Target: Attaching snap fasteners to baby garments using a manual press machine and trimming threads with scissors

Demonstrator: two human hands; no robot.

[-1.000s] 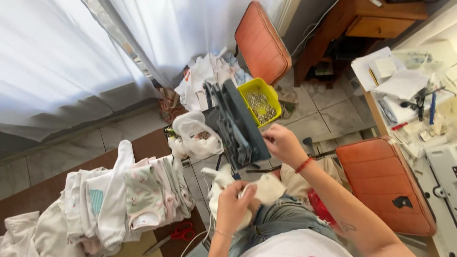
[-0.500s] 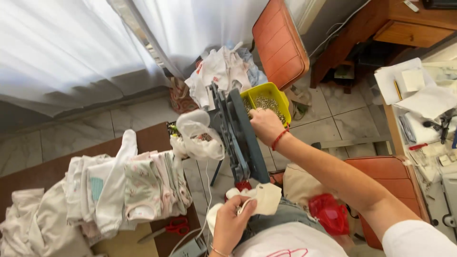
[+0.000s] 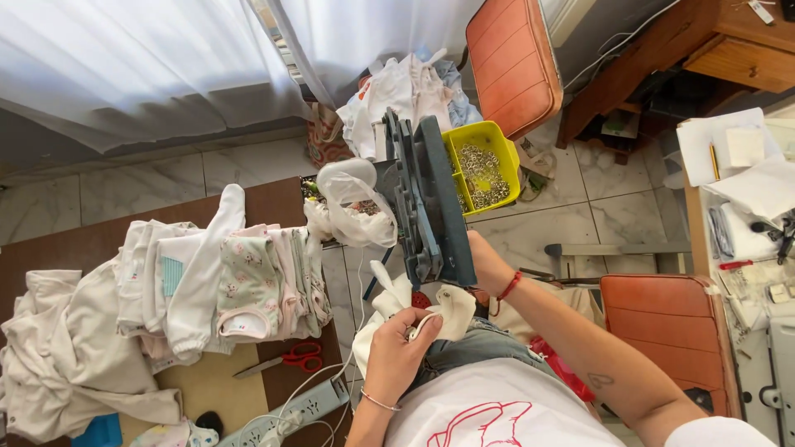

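Fingers (image 3: 418, 321) of the left hand (image 3: 400, 352) were curled tight, clamped on a fold of the small white garment (image 3: 447, 308), pinching it near the top edge just below the grey press machine (image 3: 426, 203). The cloth sat right at the fingertips, part of it bunched under the palm and trailing down toward the lap, part of it standing up beside the foot of the press. A little red spot showed on the garment between the thumb side and the machine, though it was too small to tell what it was.

Over on the other side, the right hand (image 3: 487, 263) was tucked against the lower right side of the press, wrist with a red band just behind it. Its fingers were hidden behind the machine's body, so I could not tell whether they were apart or gripping anything.

Behind the press stood a yellow tray (image 3: 489, 136) full of small metal pieces, touching the machine's right flank. To the left, a pile of folded baby clothes (image 3: 215, 281) lay on the brown table (image 3: 99, 236), with red-handled scissors (image 3: 286, 360) near its lower edge. An orange chair (image 3: 662, 331) sat at the right elbow.
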